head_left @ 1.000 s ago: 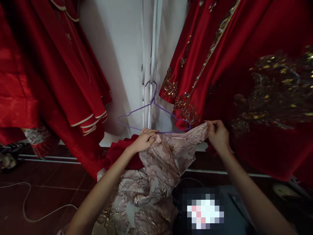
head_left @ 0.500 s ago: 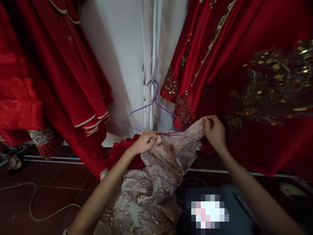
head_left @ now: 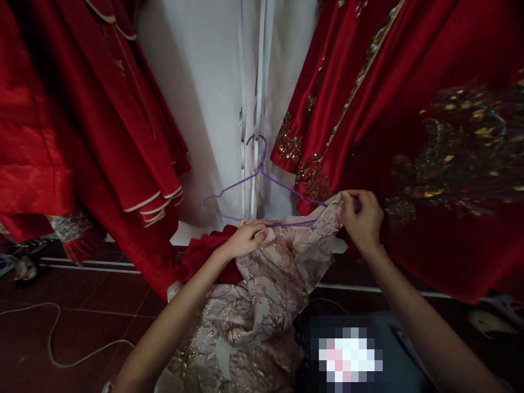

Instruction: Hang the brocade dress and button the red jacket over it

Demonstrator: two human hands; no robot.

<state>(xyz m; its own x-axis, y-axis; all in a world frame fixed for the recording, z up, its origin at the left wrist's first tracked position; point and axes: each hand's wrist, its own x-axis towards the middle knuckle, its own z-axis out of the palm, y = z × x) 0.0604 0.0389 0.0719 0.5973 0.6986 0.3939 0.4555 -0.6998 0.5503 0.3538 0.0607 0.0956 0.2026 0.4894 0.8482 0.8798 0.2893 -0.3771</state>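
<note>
A pale pink dress [head_left: 274, 278] with a metallic gold pattern hangs down from my hands toward the bottom of the view. My left hand [head_left: 249, 238] is closed on its upper edge, near the lower bar of a purple hanger [head_left: 262, 170]. Pinched in my right hand [head_left: 363, 218] is the dress's upper right corner, pulled out to the side. The hanger's right end reaches into the fabric beside my right hand, while its left end stays outside the dress. My right fingertips are partly hidden.
Red garments [head_left: 98, 120] hang on the left, and red gowns [head_left: 409, 136] with gold sequins on the right. White upright poles [head_left: 258, 71] stand against a pale wall. A cable [head_left: 51, 338] lies on the dark tiled floor. A blurred-out bright patch [head_left: 350, 355] is at lower right.
The hanger and my right hand have shifted slightly right, and the hanger's right end sits nearer the dress corner. My left hand keeps its hold on the dress.
</note>
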